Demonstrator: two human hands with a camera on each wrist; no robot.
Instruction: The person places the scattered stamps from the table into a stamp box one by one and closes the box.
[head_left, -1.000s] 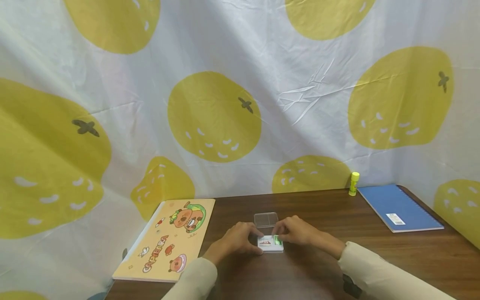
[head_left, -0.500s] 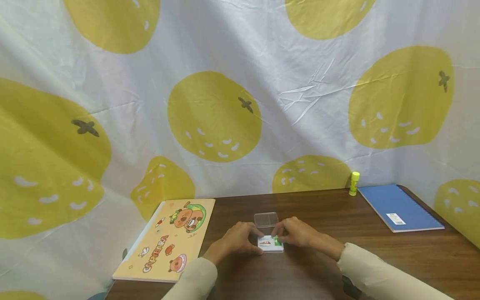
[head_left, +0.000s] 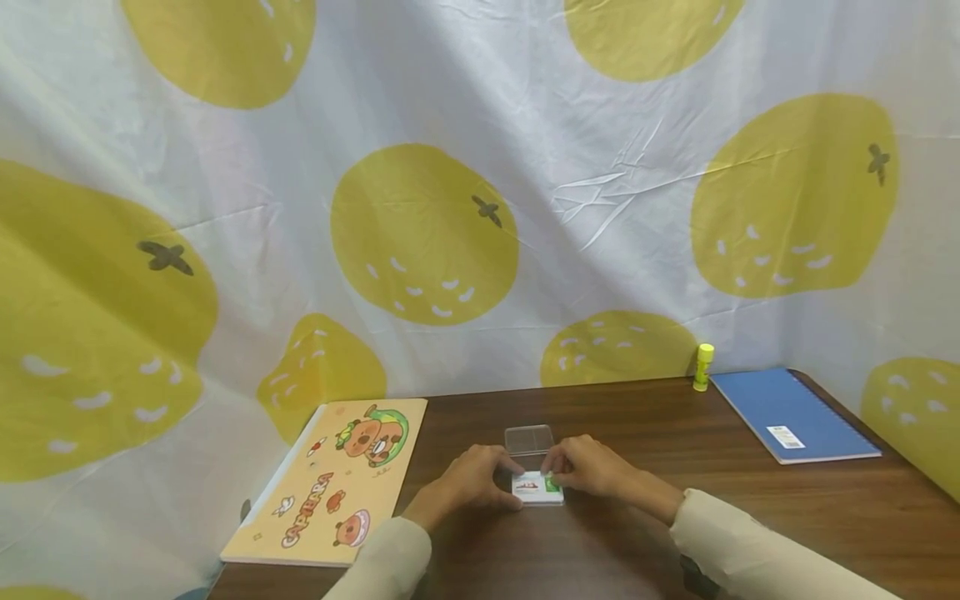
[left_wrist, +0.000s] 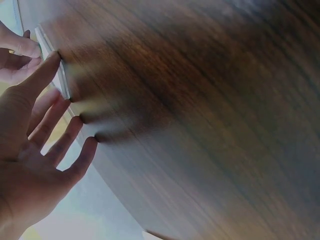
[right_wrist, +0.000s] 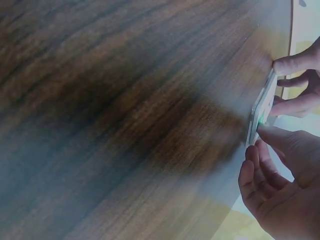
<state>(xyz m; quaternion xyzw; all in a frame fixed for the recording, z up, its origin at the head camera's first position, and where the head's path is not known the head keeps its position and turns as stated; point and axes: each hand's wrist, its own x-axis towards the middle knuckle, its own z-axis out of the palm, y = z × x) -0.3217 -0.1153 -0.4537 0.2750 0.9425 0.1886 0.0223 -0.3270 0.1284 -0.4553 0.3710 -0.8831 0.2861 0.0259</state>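
Note:
A small flat white case (head_left: pixel 537 493) with a red picture and a green patch lies on the brown table, its clear lid (head_left: pixel 528 439) lying back behind it. My left hand (head_left: pixel 475 481) grips the case's left side between thumb and fingers; in the left wrist view that hand (left_wrist: pixel 40 145) has its thumb on the near edge of the case (left_wrist: pixel 61 80). From the right, my right hand (head_left: pixel 592 467) pinches at the green patch, its fingertips hiding part of it. The right wrist view shows this hand (right_wrist: pixel 285 175) with its thumb on the green area.
A tan notebook (head_left: pixel 330 483) with cartoon animals lies at the left. At the back right stands a yellow glue stick (head_left: pixel 702 367) beside a blue notebook (head_left: pixel 795 417). Behind the table (head_left: pixel 630 550) hangs a white cloth (head_left: pixel 540 350) with yellow fruit prints.
The head view has shifted slightly, so everything appears a little further left. Both hands keep their places at the case, with no clear movement against it.

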